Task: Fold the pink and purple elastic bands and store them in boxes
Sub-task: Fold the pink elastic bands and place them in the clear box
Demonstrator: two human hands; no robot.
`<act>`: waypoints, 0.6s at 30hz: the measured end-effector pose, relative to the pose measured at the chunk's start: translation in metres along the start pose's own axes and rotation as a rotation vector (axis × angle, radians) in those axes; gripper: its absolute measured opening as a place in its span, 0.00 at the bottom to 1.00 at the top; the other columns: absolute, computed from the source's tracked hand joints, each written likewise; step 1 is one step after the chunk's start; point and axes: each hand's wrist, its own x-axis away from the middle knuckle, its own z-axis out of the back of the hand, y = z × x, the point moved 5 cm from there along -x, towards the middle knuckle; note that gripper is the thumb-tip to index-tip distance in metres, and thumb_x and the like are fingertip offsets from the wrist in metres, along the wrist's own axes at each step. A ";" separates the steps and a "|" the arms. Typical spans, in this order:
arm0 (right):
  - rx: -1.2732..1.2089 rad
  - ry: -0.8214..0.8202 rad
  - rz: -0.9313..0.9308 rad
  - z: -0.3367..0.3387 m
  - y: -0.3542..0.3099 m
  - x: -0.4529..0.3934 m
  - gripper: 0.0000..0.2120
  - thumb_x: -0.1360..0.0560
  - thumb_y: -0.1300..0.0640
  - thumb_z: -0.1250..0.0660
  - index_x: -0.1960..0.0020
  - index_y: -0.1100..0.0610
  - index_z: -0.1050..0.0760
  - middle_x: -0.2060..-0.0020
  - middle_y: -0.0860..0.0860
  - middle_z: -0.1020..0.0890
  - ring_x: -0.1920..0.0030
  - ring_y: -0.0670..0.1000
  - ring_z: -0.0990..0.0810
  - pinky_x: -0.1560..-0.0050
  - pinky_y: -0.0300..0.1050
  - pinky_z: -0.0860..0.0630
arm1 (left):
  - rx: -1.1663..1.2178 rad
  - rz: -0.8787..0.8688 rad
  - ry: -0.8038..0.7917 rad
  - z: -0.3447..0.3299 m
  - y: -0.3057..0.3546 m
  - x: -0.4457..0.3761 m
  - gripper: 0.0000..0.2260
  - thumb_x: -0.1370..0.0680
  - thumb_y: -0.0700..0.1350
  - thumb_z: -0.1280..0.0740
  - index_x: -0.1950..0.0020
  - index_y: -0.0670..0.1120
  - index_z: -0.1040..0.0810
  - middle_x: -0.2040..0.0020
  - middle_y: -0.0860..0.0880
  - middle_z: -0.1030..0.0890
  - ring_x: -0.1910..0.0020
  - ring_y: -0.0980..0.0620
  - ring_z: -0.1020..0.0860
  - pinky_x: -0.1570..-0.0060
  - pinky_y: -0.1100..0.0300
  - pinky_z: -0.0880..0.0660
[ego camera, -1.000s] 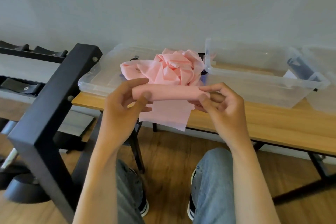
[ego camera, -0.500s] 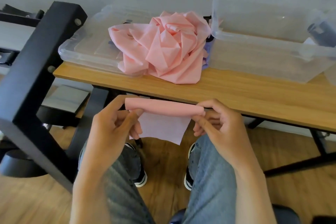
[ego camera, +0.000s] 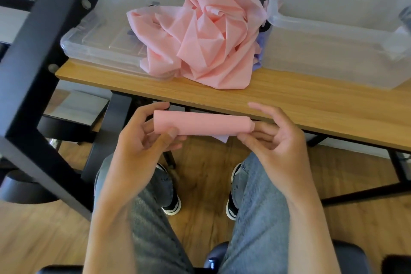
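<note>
The bench (ego camera: 289, 104) carries a clear box (ego camera: 333, 51), a flat lid (ego camera: 97, 44) and a crumpled pink pile (ego camera: 200, 38). Below its edge, the left hand (ego camera: 142, 140) and right hand (ego camera: 275, 138) pinch the ends of a pink roll (ego camera: 203, 123).

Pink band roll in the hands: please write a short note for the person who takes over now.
Left hand grips the left end of the rolled pink band. Right hand pinches its right end. The roll is held in front of the table edge, almost complete; a small tail hangs below.
Done: this band nearly rolled.
Left: finish it and put it in the clear box. Fold the crumpled pink pile and the purple band beneath it, then store them.
</note>
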 end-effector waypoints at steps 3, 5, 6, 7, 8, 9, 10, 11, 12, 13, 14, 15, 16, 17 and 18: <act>0.109 -0.020 -0.008 0.002 0.004 -0.001 0.20 0.24 0.63 0.25 0.34 0.51 0.19 0.48 0.43 0.12 0.46 0.43 0.14 0.41 0.44 0.18 | -0.113 -0.007 -0.015 0.002 -0.004 -0.001 0.18 0.26 0.45 0.30 0.36 0.47 0.23 0.44 0.51 0.14 0.47 0.51 0.14 0.49 0.59 0.17; 0.187 -0.019 0.006 0.004 0.007 -0.002 0.14 0.23 0.63 0.26 0.39 0.53 0.17 0.49 0.44 0.12 0.48 0.43 0.13 0.44 0.47 0.16 | -0.175 0.004 -0.015 0.001 -0.007 -0.001 0.16 0.26 0.47 0.30 0.39 0.46 0.21 0.48 0.52 0.13 0.51 0.52 0.13 0.50 0.58 0.16; 0.204 -0.020 0.010 0.004 0.009 -0.002 0.12 0.22 0.62 0.26 0.40 0.53 0.17 0.51 0.44 0.12 0.50 0.44 0.13 0.46 0.47 0.16 | -0.202 0.010 -0.012 0.001 -0.007 -0.001 0.17 0.26 0.49 0.30 0.39 0.45 0.21 0.51 0.51 0.13 0.55 0.52 0.13 0.52 0.57 0.16; 0.212 -0.025 0.014 0.005 0.009 -0.002 0.10 0.22 0.62 0.27 0.41 0.53 0.17 0.53 0.45 0.12 0.52 0.45 0.13 0.49 0.47 0.15 | -0.221 0.012 -0.011 0.001 -0.007 -0.001 0.18 0.26 0.50 0.30 0.39 0.45 0.21 0.56 0.51 0.13 0.59 0.51 0.13 0.55 0.57 0.16; 0.220 -0.036 0.020 0.005 0.009 -0.002 0.09 0.21 0.61 0.28 0.42 0.53 0.18 0.55 0.46 0.12 0.55 0.46 0.13 0.52 0.46 0.15 | -0.225 0.009 -0.010 0.001 -0.006 -0.001 0.18 0.27 0.51 0.30 0.39 0.44 0.21 0.59 0.50 0.13 0.62 0.51 0.14 0.57 0.57 0.16; 0.229 -0.050 0.026 0.005 0.008 -0.002 0.08 0.20 0.61 0.29 0.43 0.52 0.19 0.58 0.46 0.13 0.57 0.47 0.13 0.55 0.46 0.16 | -0.222 0.003 -0.011 0.000 -0.005 0.000 0.18 0.27 0.51 0.31 0.40 0.43 0.21 0.62 0.49 0.14 0.65 0.50 0.15 0.60 0.58 0.16; 0.231 -0.063 0.033 0.005 0.007 -0.001 0.07 0.20 0.60 0.30 0.43 0.52 0.20 0.60 0.48 0.14 0.60 0.48 0.13 0.58 0.46 0.16 | -0.212 -0.004 -0.015 0.000 -0.004 0.000 0.18 0.26 0.50 0.31 0.40 0.43 0.21 0.63 0.49 0.14 0.66 0.50 0.15 0.61 0.59 0.17; 0.209 -0.069 0.039 0.004 0.004 -0.001 0.06 0.19 0.60 0.31 0.43 0.52 0.21 0.62 0.49 0.14 0.61 0.49 0.13 0.59 0.46 0.16 | -0.201 -0.005 -0.022 -0.001 -0.004 0.000 0.17 0.25 0.49 0.31 0.40 0.43 0.21 0.63 0.49 0.15 0.66 0.50 0.16 0.62 0.60 0.17; 0.149 -0.067 0.042 0.003 0.002 0.000 0.06 0.19 0.60 0.31 0.43 0.53 0.21 0.61 0.51 0.14 0.60 0.51 0.13 0.59 0.47 0.16 | -0.185 -0.002 -0.033 -0.002 -0.005 0.000 0.16 0.25 0.48 0.30 0.39 0.44 0.21 0.62 0.49 0.15 0.65 0.50 0.16 0.62 0.61 0.17; 0.053 -0.062 0.038 0.002 0.000 0.000 0.07 0.19 0.62 0.32 0.42 0.55 0.22 0.59 0.53 0.13 0.58 0.53 0.12 0.58 0.49 0.16 | -0.159 0.003 -0.046 -0.003 -0.005 0.000 0.16 0.24 0.47 0.30 0.39 0.44 0.22 0.61 0.49 0.15 0.65 0.50 0.16 0.61 0.60 0.17; -0.055 -0.059 0.028 0.002 -0.003 0.001 0.08 0.19 0.64 0.31 0.41 0.58 0.23 0.55 0.55 0.13 0.55 0.55 0.12 0.56 0.50 0.15 | -0.122 0.007 -0.058 -0.005 -0.005 0.000 0.15 0.24 0.46 0.30 0.38 0.45 0.22 0.59 0.48 0.14 0.63 0.49 0.16 0.60 0.60 0.17; -0.149 -0.065 0.019 0.002 -0.004 0.001 0.10 0.20 0.66 0.31 0.40 0.61 0.23 0.51 0.57 0.13 0.51 0.57 0.12 0.53 0.51 0.15 | -0.081 0.004 -0.068 -0.006 -0.004 0.001 0.15 0.24 0.44 0.30 0.37 0.46 0.22 0.56 0.48 0.14 0.62 0.47 0.15 0.59 0.59 0.17; -0.212 -0.081 0.012 0.002 -0.006 0.001 0.11 0.21 0.65 0.31 0.39 0.63 0.24 0.48 0.58 0.13 0.49 0.58 0.12 0.51 0.52 0.15 | -0.043 0.001 -0.072 -0.007 -0.003 0.001 0.16 0.24 0.43 0.30 0.36 0.46 0.23 0.52 0.47 0.14 0.60 0.46 0.15 0.58 0.59 0.17; -0.240 -0.097 0.006 0.001 -0.007 0.001 0.12 0.21 0.63 0.30 0.39 0.63 0.24 0.46 0.58 0.14 0.48 0.60 0.12 0.49 0.52 0.15 | -0.010 0.002 -0.077 -0.008 -0.002 0.002 0.17 0.24 0.43 0.30 0.34 0.47 0.23 0.49 0.47 0.14 0.58 0.46 0.15 0.58 0.58 0.16; -0.239 -0.096 -0.001 0.001 -0.008 0.000 0.12 0.21 0.60 0.30 0.40 0.63 0.23 0.46 0.58 0.14 0.49 0.60 0.12 0.49 0.53 0.15 | 0.020 0.009 -0.078 -0.008 -0.001 0.003 0.18 0.23 0.43 0.31 0.33 0.47 0.23 0.48 0.48 0.15 0.58 0.46 0.15 0.57 0.58 0.16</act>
